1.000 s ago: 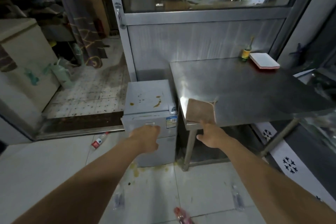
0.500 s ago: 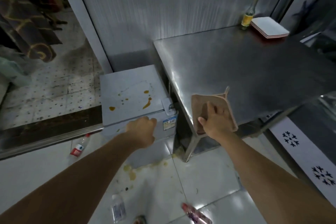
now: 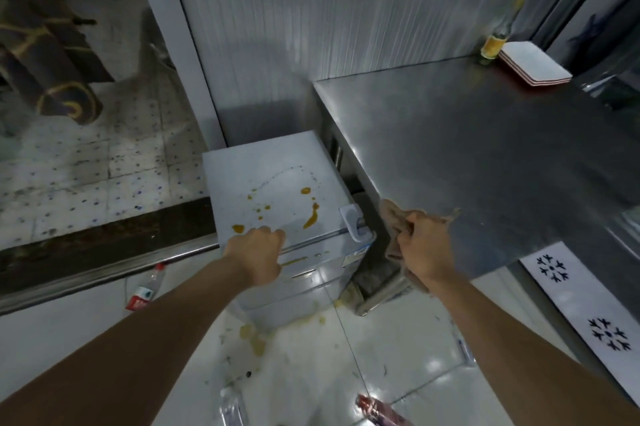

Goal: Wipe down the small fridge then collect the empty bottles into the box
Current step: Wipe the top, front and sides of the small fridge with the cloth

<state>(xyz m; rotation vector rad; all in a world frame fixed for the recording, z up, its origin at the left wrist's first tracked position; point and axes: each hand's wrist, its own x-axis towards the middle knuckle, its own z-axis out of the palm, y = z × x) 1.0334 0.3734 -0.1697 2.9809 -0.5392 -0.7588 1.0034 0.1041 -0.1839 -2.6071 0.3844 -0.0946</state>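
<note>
I see the fridge (image 3: 277,183) in the frame's centre, orange stains on its top. My left hand (image 3: 258,251) rests curled on its front edge, holding nothing. My right hand (image 3: 420,245) grips the cloth (image 3: 393,221) at the table (image 3: 485,148) corner, centre right. One bottle (image 3: 143,290) lies lower left on the floor.

- The small white fridge (image 3: 277,183) stood on the floor beside the steel table, its top spattered with orange stains.
- A brown cloth (image 3: 393,218) hung bunched at the table's near corner.
- Empty plastic bottles (image 3: 143,292) lay scattered on the floor tiles.
</note>
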